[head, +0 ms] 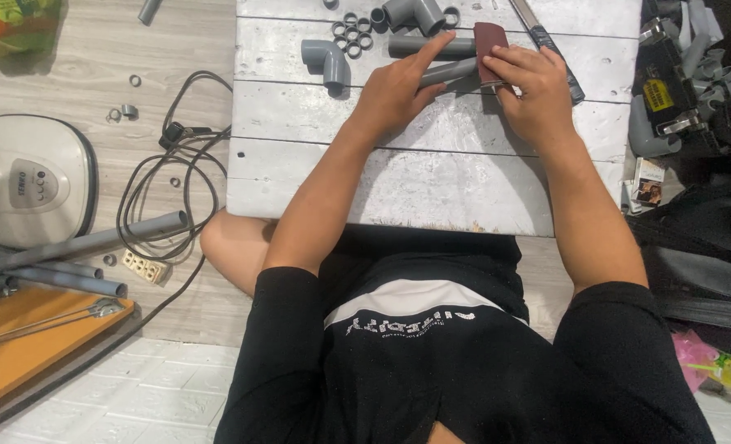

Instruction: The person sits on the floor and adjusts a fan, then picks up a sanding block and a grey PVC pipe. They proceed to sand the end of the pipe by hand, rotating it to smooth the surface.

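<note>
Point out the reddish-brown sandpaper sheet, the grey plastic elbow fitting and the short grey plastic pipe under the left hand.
reddish-brown sandpaper sheet [489, 39], head view, upper flat face.
grey plastic elbow fitting [329, 62], head view, outer bend.
short grey plastic pipe [450, 72], head view, exposed side.

The left hand [394, 90] and right hand [534, 90] meet on a short pipe [447, 72] lying on the board [398, 181], sandpaper [488, 49] at its right end. Behind it lies a second pipe [419, 46]; left, an elbow fitting [326, 62]; behind-left, cut rings [350, 34]; right, a utility knife [546, 45].
</note>
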